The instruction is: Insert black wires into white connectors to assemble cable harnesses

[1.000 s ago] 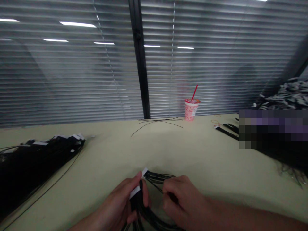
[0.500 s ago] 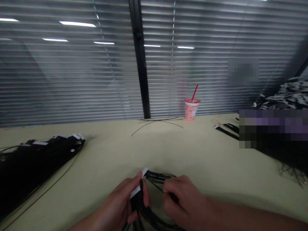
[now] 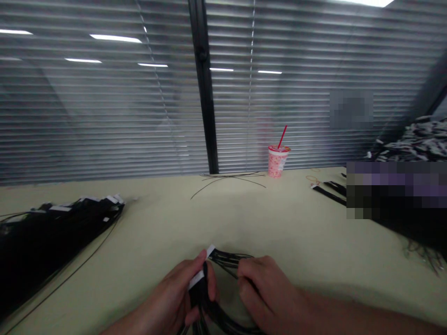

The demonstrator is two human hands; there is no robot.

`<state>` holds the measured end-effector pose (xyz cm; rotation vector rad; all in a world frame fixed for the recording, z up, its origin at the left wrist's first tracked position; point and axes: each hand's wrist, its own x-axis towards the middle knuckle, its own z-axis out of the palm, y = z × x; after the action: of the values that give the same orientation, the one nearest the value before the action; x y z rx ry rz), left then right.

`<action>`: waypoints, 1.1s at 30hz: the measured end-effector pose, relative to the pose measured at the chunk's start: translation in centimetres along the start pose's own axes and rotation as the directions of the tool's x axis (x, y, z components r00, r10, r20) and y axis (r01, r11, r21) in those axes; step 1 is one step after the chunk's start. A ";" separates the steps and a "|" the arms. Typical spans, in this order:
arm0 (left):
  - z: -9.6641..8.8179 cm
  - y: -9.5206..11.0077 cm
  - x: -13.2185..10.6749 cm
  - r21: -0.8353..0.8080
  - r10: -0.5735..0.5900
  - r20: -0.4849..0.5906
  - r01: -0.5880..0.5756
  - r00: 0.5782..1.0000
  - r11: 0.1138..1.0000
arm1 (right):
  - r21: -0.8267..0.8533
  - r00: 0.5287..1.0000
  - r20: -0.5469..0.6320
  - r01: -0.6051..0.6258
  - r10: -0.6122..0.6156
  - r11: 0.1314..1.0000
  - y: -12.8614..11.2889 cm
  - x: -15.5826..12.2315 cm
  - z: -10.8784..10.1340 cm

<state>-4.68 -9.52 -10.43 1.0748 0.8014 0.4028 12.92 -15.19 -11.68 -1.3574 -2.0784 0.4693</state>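
Note:
Low in the middle of the view, my left hand (image 3: 174, 298) is closed around a bundle of thin black cables (image 3: 223, 260) with a white label band (image 3: 200, 267) under the thumb. My right hand (image 3: 267, 291) is closed beside it, its fingers pinching strands of the same bundle where they fan out over the pale table (image 3: 279, 223). The lower part of the bundle runs down out of the picture between my wrists.
A big heap of black cables with white labels (image 3: 52, 232) lies at the left. Loose black strands (image 3: 228, 179) and a pink cup with a red straw (image 3: 277, 160) stand by the blinds. More black bundles (image 3: 328, 190) and a labelled pile (image 3: 415, 139) are at the right.
Almost nothing differs; the view has tilted a little, so the cup and table edge sit slightly lower. Both hands keep their hold on the bundle.

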 end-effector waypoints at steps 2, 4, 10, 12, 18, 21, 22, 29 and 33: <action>0.0 -0.2 0.2 -0.001 -0.005 -0.016 0.005 1.000 1.000 | -0.007 1.000 -0.011 -0.014 0.014 1.000 0.0 0.1 0.1; -0.1 -0.4 0.3 -0.022 -0.002 -0.025 0.002 1.000 1.000 | 0.004 1.000 -0.011 -0.013 0.013 1.000 0.1 0.2 0.2; -0.4 -0.8 0.8 -0.017 0.018 -0.020 -0.018 1.000 1.000 | 0.052 0.997 -0.053 0.064 -0.061 0.997 0.9 0.5 1.1; -0.4 -0.8 0.7 -0.014 0.018 -0.026 -0.019 0.999 1.000 | 0.061 0.993 -0.072 0.098 -0.094 0.993 1.1 0.5 1.3; 0.4 -0.2 -0.3 0.017 0.004 0.012 -0.004 1.000 1.000 | 0.084 0.998 -0.044 0.038 -0.034 0.996 0.1 0.3 0.9; 0.7 0.0 -0.5 0.020 -0.013 0.051 0.012 0.999 1.000 | 0.084 1.000 -0.004 0.024 -0.024 0.996 -0.5 0.6 0.4; 0.7 0.1 -0.5 0.027 -0.022 0.073 0.020 0.997 0.999 | 0.084 1.000 0.005 0.007 -0.008 0.996 -0.7 0.6 0.4; 0.6 0.0 -0.4 0.045 -0.028 0.129 0.022 0.991 0.999 | 0.188 0.998 0.045 0.024 -0.033 0.982 -1.0 0.8 0.1; 0.3 0.0 -0.2 0.027 -0.011 0.151 0.007 0.988 1.000 | 0.234 0.998 0.043 0.036 -0.048 0.972 -1.0 0.8 -0.2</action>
<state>-4.59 -9.88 -10.31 1.1118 0.6783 0.2997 12.11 -14.84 -10.73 -1.1733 -2.0136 0.7105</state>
